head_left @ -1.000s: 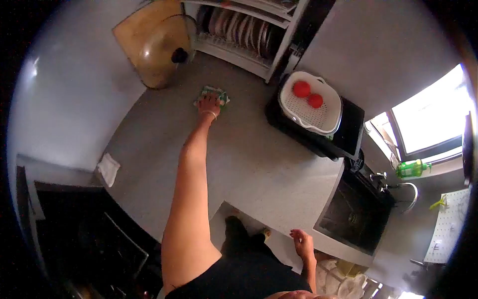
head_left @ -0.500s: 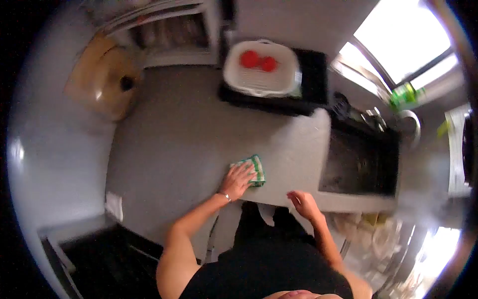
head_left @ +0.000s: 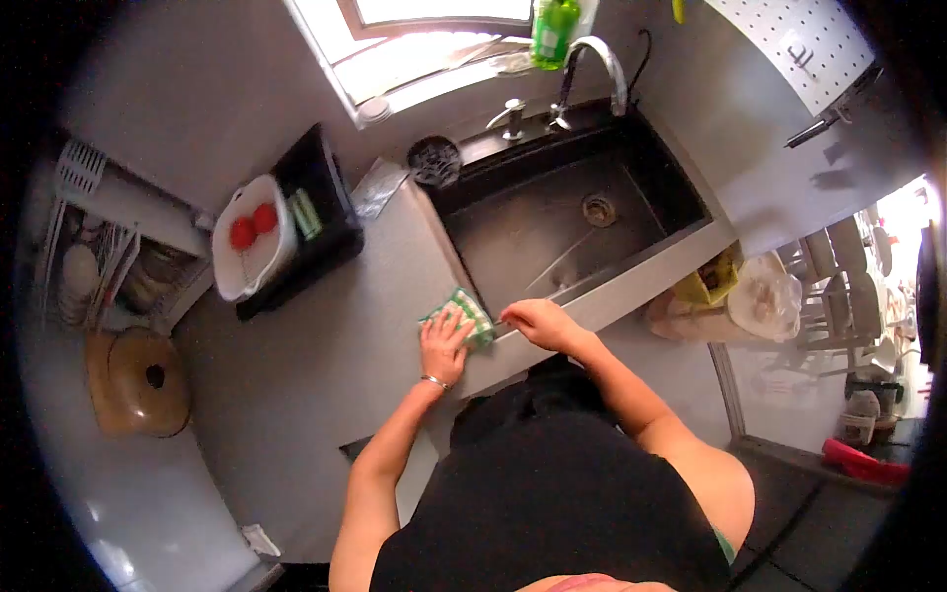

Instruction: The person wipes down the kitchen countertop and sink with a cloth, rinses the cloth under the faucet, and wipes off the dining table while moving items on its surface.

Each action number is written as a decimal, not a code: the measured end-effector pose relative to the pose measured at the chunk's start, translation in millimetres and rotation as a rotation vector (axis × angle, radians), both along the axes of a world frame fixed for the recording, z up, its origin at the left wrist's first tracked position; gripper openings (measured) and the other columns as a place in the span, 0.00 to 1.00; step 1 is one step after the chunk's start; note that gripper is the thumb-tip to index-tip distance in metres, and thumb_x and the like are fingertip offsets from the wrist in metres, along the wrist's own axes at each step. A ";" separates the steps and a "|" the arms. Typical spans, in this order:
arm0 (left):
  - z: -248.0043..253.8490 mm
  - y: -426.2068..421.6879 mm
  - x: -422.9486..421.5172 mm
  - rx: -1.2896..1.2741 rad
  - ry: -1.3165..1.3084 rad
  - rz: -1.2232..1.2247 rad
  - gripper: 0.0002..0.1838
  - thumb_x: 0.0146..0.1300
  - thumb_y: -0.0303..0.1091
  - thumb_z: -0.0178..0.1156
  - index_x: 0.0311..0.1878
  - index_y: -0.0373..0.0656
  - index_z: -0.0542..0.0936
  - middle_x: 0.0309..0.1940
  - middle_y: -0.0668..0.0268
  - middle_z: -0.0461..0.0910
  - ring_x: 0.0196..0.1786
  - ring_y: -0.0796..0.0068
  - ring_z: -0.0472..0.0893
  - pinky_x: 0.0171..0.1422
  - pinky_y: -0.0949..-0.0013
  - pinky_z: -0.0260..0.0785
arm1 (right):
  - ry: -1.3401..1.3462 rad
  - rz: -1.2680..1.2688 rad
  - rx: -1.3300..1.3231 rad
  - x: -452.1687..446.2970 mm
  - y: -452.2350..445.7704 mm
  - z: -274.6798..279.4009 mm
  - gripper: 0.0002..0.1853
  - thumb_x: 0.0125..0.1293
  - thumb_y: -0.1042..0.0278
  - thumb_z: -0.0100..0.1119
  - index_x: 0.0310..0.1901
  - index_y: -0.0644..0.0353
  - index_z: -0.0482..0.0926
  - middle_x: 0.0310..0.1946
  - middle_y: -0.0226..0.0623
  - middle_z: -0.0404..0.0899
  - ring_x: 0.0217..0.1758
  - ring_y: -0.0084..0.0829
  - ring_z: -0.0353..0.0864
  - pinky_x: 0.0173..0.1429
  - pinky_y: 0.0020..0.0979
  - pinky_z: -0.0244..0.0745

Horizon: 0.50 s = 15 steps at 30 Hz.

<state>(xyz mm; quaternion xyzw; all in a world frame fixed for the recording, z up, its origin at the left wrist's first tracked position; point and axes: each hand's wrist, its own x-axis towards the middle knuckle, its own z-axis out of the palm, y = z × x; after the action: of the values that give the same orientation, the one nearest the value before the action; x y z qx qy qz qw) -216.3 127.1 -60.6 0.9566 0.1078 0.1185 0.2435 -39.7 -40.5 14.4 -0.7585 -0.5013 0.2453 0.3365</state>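
My left hand [head_left: 446, 343] lies flat with fingers spread on a folded green-and-white cloth [head_left: 477, 318]. The cloth rests on the grey countertop [head_left: 296, 395], beside the near left corner of the dark sink [head_left: 523, 232]. My right hand [head_left: 543, 324] is at the sink's front rim, just right of the cloth. Its fingers are curled together, and whatever they may hold is hidden.
A white ribbed tray [head_left: 233, 276] with two red round items [head_left: 254, 226] sits on a black rack [head_left: 330, 202] at the left. Behind the sink stand a faucet [head_left: 607, 64] and a green bottle [head_left: 554, 35]. A brownish basin [head_left: 138, 383] is far left.
The view has turned right toward the sink. My left hand and the cloth have moved along the counter to the sink's corner. My right hand has come up to the sink's front rim.
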 end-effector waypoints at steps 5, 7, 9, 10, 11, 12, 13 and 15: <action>-14.2 -50.4 109.3 -0.202 0.107 -0.169 0.21 0.52 0.29 0.57 0.52 0.55 0.77 0.59 0.69 0.70 0.67 0.64 0.60 0.70 0.52 0.45 | 0.288 -0.187 0.031 113.1 -74.3 -18.1 0.08 0.60 0.70 0.51 0.38 0.61 0.78 0.35 0.40 0.81 0.40 0.34 0.80 0.44 0.32 0.73; 2.7 -66.1 152.6 -0.134 -0.028 -0.052 0.17 0.53 0.28 0.56 0.48 0.54 0.79 0.54 0.68 0.72 0.58 0.60 0.67 0.64 0.55 0.52 | 0.432 -0.276 0.082 171.0 -86.3 -19.4 0.08 0.60 0.71 0.51 0.38 0.62 0.79 0.33 0.39 0.81 0.38 0.29 0.81 0.43 0.28 0.73; 38.4 -78.9 188.7 -0.003 -0.137 0.096 0.16 0.53 0.28 0.57 0.46 0.53 0.80 0.50 0.65 0.72 0.52 0.58 0.69 0.59 0.57 0.55 | 0.301 -0.319 0.195 232.7 -79.3 -27.5 0.08 0.59 0.75 0.50 0.37 0.64 0.78 0.31 0.38 0.81 0.36 0.25 0.80 0.42 0.26 0.72; 47.0 -82.2 205.5 0.063 -0.202 0.188 0.14 0.53 0.27 0.57 0.44 0.52 0.80 0.44 0.62 0.71 0.46 0.58 0.69 0.53 0.60 0.58 | 0.157 -0.282 0.245 265.8 -66.5 -25.8 0.08 0.59 0.76 0.50 0.37 0.63 0.78 0.30 0.39 0.80 0.36 0.28 0.80 0.42 0.27 0.73; 45.7 -81.0 223.0 -0.035 -0.246 0.250 0.13 0.53 0.26 0.56 0.43 0.50 0.80 0.41 0.61 0.71 0.45 0.59 0.69 0.52 0.62 0.60 | 0.008 -0.254 0.378 297.9 -47.4 -33.4 0.09 0.59 0.76 0.49 0.39 0.64 0.77 0.35 0.41 0.79 0.41 0.33 0.79 0.46 0.29 0.72; 42.6 -78.1 238.5 -0.138 -0.278 0.307 0.13 0.53 0.25 0.56 0.43 0.48 0.80 0.39 0.60 0.71 0.45 0.59 0.70 0.51 0.63 0.62 | -0.078 -0.225 0.426 324.9 -25.6 -35.2 0.12 0.58 0.76 0.49 0.44 0.64 0.75 0.42 0.44 0.76 0.47 0.40 0.76 0.51 0.33 0.71; 43.8 -75.5 255.1 -0.416 -0.386 0.312 0.11 0.53 0.23 0.55 0.41 0.43 0.78 0.36 0.60 0.72 0.42 0.60 0.72 0.47 0.66 0.65 | -0.163 -0.172 0.532 351.0 0.0 -46.3 0.17 0.58 0.74 0.49 0.50 0.64 0.72 0.45 0.47 0.74 0.50 0.44 0.73 0.55 0.36 0.68; 45.3 -73.5 284.2 -0.550 -0.403 0.387 0.07 0.56 0.25 0.55 0.38 0.38 0.77 0.33 0.58 0.75 0.36 0.65 0.75 0.41 0.70 0.66 | -0.278 -0.102 0.294 384.9 37.7 -44.4 0.25 0.58 0.72 0.48 0.60 0.61 0.64 0.55 0.48 0.69 0.58 0.46 0.69 0.61 0.37 0.63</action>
<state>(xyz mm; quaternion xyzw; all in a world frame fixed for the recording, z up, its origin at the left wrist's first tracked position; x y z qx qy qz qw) 67.9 53.6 -15.3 0.7752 0.2640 0.3144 0.4801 345.1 -2.8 -30.0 -0.7523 -0.5341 0.0450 0.3830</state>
